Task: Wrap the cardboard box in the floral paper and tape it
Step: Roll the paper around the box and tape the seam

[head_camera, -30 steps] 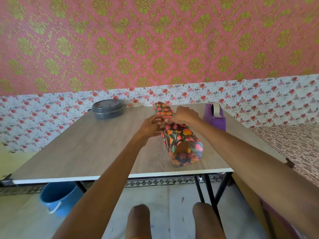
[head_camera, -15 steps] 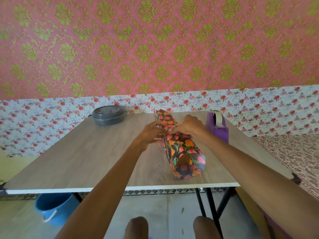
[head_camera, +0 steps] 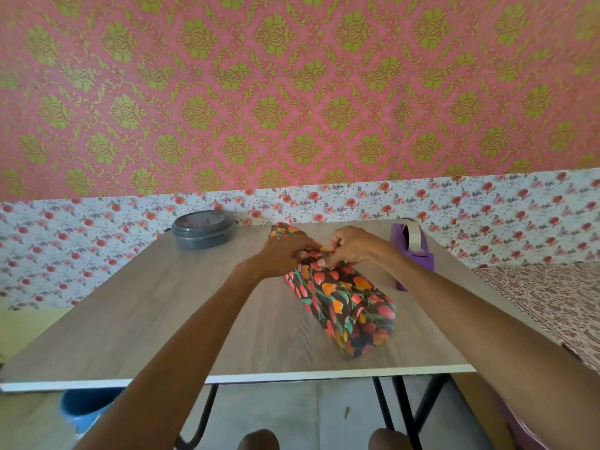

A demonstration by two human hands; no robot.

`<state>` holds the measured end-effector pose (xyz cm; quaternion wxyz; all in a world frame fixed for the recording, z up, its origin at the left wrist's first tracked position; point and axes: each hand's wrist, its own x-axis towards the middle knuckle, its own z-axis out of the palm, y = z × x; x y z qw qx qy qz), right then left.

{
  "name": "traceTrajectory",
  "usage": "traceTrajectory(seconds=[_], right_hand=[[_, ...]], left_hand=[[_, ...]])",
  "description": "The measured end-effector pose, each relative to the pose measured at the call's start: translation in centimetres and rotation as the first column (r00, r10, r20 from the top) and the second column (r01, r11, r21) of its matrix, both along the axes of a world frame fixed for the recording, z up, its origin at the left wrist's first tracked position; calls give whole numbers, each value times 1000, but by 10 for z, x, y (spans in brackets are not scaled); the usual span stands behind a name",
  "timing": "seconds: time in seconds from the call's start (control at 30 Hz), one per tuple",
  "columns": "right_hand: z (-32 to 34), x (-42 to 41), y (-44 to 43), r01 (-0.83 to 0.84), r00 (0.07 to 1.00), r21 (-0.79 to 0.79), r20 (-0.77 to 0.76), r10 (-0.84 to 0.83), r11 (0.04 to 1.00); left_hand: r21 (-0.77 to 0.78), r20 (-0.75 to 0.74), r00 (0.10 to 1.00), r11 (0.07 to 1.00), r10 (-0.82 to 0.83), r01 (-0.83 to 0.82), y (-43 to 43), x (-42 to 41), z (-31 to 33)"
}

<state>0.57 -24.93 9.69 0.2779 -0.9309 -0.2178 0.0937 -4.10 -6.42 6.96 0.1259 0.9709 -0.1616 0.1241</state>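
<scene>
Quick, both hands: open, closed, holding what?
Left hand: closed, pinching the dark floral wrapping paper on top of the parcel.
Right hand: closed, pinching the same paper beside it.

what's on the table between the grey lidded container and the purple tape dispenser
In the head view, the floral-wrapped box lies between the grey container and the tape dispenser, with both hands, left hand and right hand, pressing on its top.

Left hand, right hand: bare, no rings. Forearms bare, no sleeves. Bare knees at 6 o'clock.
</scene>
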Motion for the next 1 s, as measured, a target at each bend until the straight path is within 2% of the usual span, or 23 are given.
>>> traceTrajectory(seconds=[0.1, 0.2, 0.27, 0.4, 0.47, 0.53, 0.63, 0.73, 0.77, 0.83, 0.93, 1.0], right_hand=[[0, 1, 0, -58, 998, 1, -40, 58, 998], [2, -2, 2, -102, 995, -28, 17, 102, 994], [11, -8, 7, -134, 989, -118, 50, 140, 984], [21, -26, 15, -207, 978, -301, -82, 191, 931], [16, -32, 11, -138, 987, -378, 24, 159, 916], [13, -34, 1, -98, 985, -373, 93, 142, 923], [18, -22, -18, -195, 981, -299, -43, 191, 934], [23, -15, -34, -303, 952, -279, -131, 276, 911], [22, -14, -36, -320, 947, -285, -138, 291, 904], [19, -13, -34, -299, 954, -284, -114, 278, 911], [15, -22, -25, -114, 986, -275, 82, 142, 955], [10, -32, -15, 18, 977, -306, 206, 48, 952]], left_hand=[[86, -14, 1000, 996, 24, -23, 4, -2, -4], [206, -63, 989, 972, 131, -115, 6, -1, -12], [214, -68, 985, 967, 157, -139, 3, 0, -12], [268, -56, 982, 950, 183, -161, -7, -1, -2], [296, -49, 980, 940, 195, -173, -12, -3, 6], [322, -53, 975, 928, 215, -187, -14, -2, 13], [231, -89, 961, 944, 260, -235, -7, -1, 8], [-5, -210, 952, 973, 224, -230, -8, -3, -5], [-26, -219, 950, 972, 224, -235, -11, -4, -8], [62, -171, 950, 965, 262, -255, -15, -7, -9], [182, 35, 947, 929, 320, -321, -16, -15, -10], [157, 145, 898, 887, 415, -435, -15, -19, -17]])
